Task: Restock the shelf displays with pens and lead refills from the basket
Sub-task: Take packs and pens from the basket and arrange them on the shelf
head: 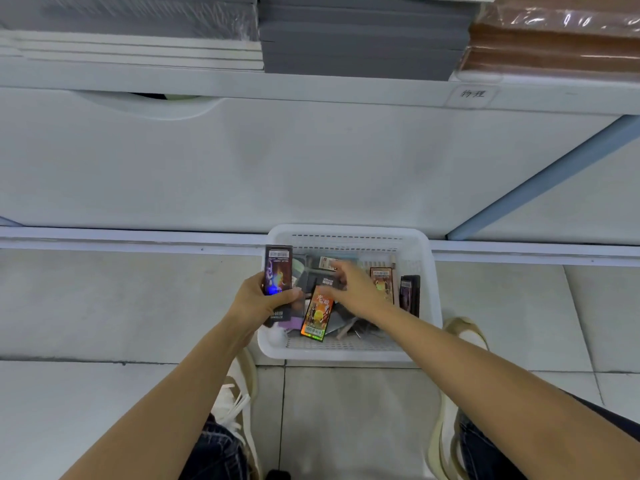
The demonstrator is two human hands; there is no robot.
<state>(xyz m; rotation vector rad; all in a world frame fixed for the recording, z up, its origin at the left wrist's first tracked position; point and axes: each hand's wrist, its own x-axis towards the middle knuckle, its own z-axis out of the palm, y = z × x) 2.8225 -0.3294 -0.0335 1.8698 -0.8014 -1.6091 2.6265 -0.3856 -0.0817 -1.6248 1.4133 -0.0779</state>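
Observation:
A white plastic basket (349,351) stands on the floor against the shelf base, holding several small dark packs. My left hand (258,301) grips a stack of dark packs (278,270) upright over the basket's left edge. My right hand (353,289) reaches into the basket's middle, fingers curled around a small dark pack (329,281). An orange pack (317,317) leans just below that hand. Two more packs (382,282) stand at the basket's right side.
The white shelf base (242,168) rises right behind the basket. Above it lie stacks of grey boards (363,43) and brown wrapped sheets (554,39). My shoes (239,393) flank the basket on the tiled floor.

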